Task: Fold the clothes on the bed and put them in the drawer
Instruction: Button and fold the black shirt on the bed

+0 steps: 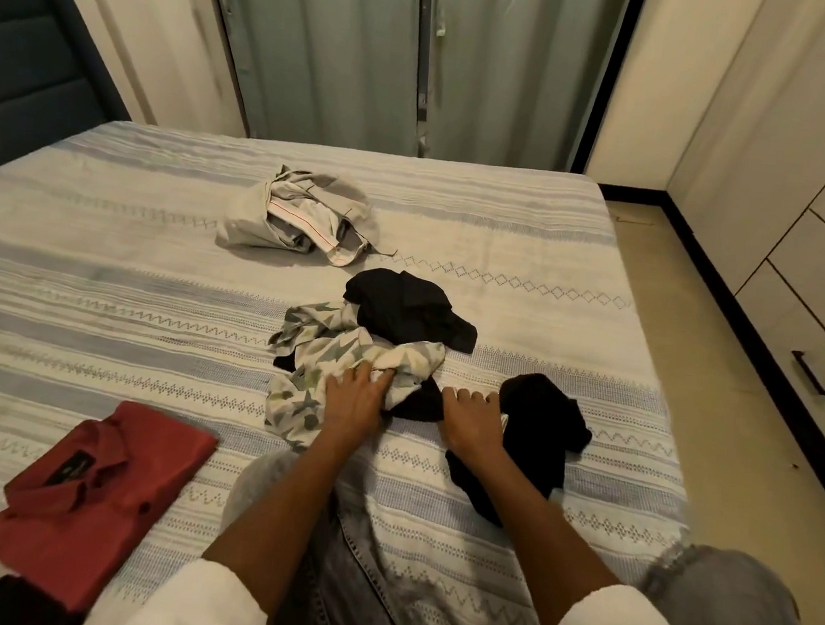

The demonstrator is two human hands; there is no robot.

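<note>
A wide bed covered in a pale blue-and-cream striped woven spread (509,231) serves as the folding surface. Drawers with dark bar handles (807,373) are seen in the cream cabinet at the right, well apart from the clothes. A red collared shirt (100,494) lies folded flat near the bed's near-left edge, seemingly set aside as finished. A crumpled beige garment with a striped band (299,215) lies farther off, unfolded. A black bundle (411,307) touches a soft white cloth printed with grey-green shapes (341,351); this cloth is gripped by the left hand (354,400), fingers curled into its folds. A limp black garment (534,440) is held at its edge by the right hand (473,419), probably so the pieces can be separated.
</note>
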